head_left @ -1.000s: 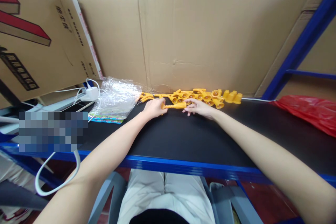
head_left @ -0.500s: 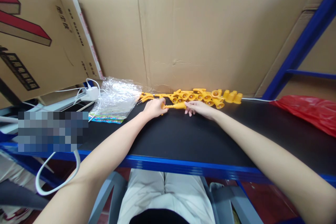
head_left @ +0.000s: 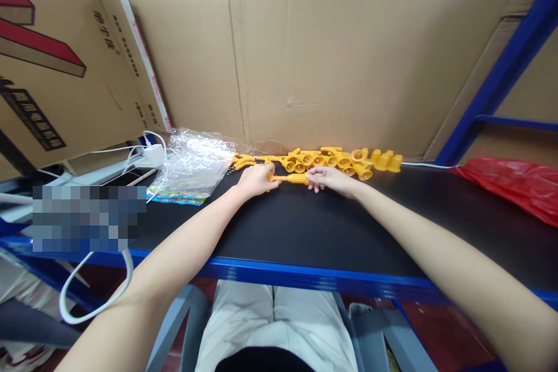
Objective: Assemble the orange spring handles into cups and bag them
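A yellow plastic piece (head_left: pixel 295 178) with a thin ribbed stem and a wider, bell-like body lies sideways between my two hands, low over the black tabletop. My left hand (head_left: pixel 257 180) is closed on its stem end, at the left. At the wide right end, the thumb and fingers of my right hand (head_left: pixel 330 179) pinch it. Just behind them lies a pile of similar yellow pieces (head_left: pixel 319 159), several with their round open ends facing me. Loose yellow stems (head_left: pixel 244 163) lie behind my left hand, and yellow cups (head_left: pixel 386 161) stand at the pile's right end.
A clear plastic bag (head_left: pixel 194 157) and a white charger (head_left: pixel 153 155) with cables lie to the left. At the right is a red plastic bag (head_left: pixel 514 183). A cardboard wall (head_left: pixel 331 58) closes off the back, and the blue shelf edge (head_left: pixel 305 274) runs along the front.
The wide end of the yellow piece and my right hand's fingers have shifted very slightly. Both hands keep their hold, and the pile looks unchanged.
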The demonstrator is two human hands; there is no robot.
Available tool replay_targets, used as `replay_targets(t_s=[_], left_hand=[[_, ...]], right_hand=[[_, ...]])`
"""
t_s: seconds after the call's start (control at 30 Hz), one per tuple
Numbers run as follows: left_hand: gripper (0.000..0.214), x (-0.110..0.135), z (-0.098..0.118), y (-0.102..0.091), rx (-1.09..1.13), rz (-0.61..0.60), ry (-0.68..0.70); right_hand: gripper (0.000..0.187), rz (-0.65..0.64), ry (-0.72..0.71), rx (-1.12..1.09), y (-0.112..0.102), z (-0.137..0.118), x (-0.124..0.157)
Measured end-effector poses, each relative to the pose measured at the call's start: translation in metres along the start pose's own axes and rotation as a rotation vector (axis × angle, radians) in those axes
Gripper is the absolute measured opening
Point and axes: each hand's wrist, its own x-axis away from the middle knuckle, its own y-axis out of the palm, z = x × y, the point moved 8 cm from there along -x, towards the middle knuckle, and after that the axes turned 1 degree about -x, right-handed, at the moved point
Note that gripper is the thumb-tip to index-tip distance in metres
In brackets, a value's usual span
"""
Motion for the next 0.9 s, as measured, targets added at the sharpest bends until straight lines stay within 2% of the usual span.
replay_targets(t_s=[0.17, 0.3, 0.5, 0.67, 0.9], left_hand=[[0.032, 0.000, 0.001, 0.000, 0.006, 0.015, 0.020], [0.033, -0.001, 0.000, 0.000, 0.018, 0.013, 0.005], [0.033, 0.001, 0.004, -0.003, 0.020, 0.046, 0.039], [0.032, 0.002, 0.007, -0.006, 0.017, 0.068, 0.053], [0.032, 0.002, 0.007, -0.006, 0.026, 0.072, 0.050]], right_hand=[[0.034, -0.002, 0.016, -0.010, 0.001, 0.000, 0.000], [0.048, -0.003, 0.007, -0.045, 0.002, 0.002, 0.000], [0.035, 0.003, -0.019, -0.007, 0.003, -0.006, 0.003], [0.049, 0.018, 0.013, -0.019, 0.005, -0.011, 0.004], [0.056, 0.053, 0.081, 0.015, 0.005, -0.008, 0.002]])
